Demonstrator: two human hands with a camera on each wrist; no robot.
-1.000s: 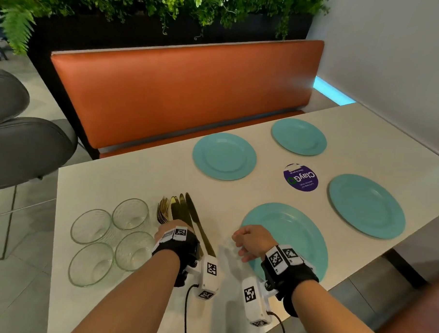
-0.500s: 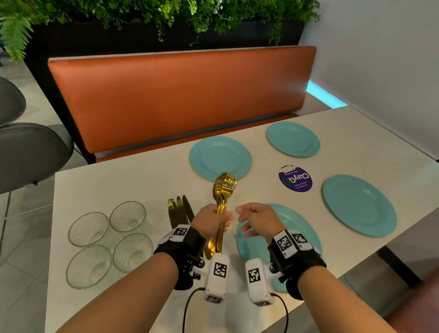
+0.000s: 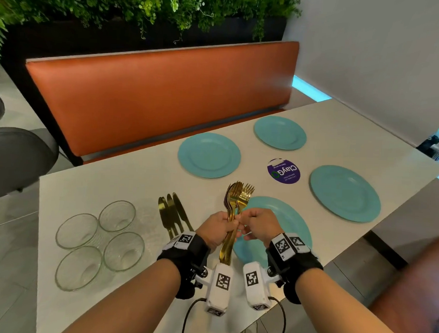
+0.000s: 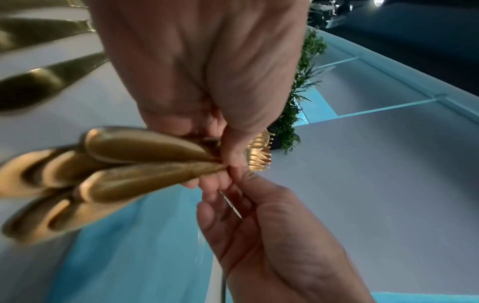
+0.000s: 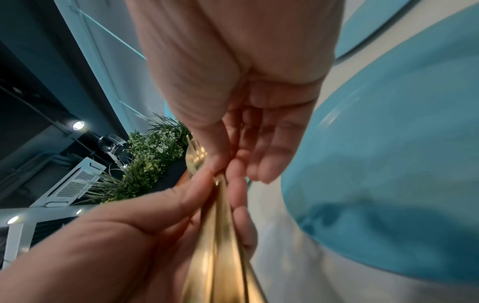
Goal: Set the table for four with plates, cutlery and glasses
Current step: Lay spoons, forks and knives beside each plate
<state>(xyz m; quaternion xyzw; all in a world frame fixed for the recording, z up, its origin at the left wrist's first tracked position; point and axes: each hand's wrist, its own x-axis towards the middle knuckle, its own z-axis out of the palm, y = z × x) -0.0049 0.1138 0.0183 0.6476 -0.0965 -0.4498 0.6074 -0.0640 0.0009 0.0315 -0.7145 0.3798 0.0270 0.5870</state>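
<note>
My left hand [image 3: 217,229] grips a bundle of gold forks and spoons [image 3: 237,200] by the handles, heads up, above the table's near edge. My right hand [image 3: 258,224] touches the bundle from the right, and its thumb and forefinger pinch one fork at the neck. In the left wrist view the handles [image 4: 134,164] fan out below my left hand [image 4: 207,82]. The right wrist view shows my right hand [image 5: 233,86] pinching above the handles [image 5: 220,246]. Three gold knives [image 3: 172,214] lie on the table [image 3: 107,184]. Several teal plates are laid out, the nearest [image 3: 289,219] under my right hand.
Several clear glasses [image 3: 99,241] stand grouped at the table's left. The other plates sit at far left [image 3: 209,155], far right [image 3: 280,133] and right [image 3: 345,193], around a purple sticker [image 3: 283,171]. An orange bench [image 3: 161,95] runs behind, and a grey chair [image 3: 15,160] stands left.
My left hand has lifted the forks and spoons off the table beside the knives. My right hand has closed in and taken a pinch on one fork.
</note>
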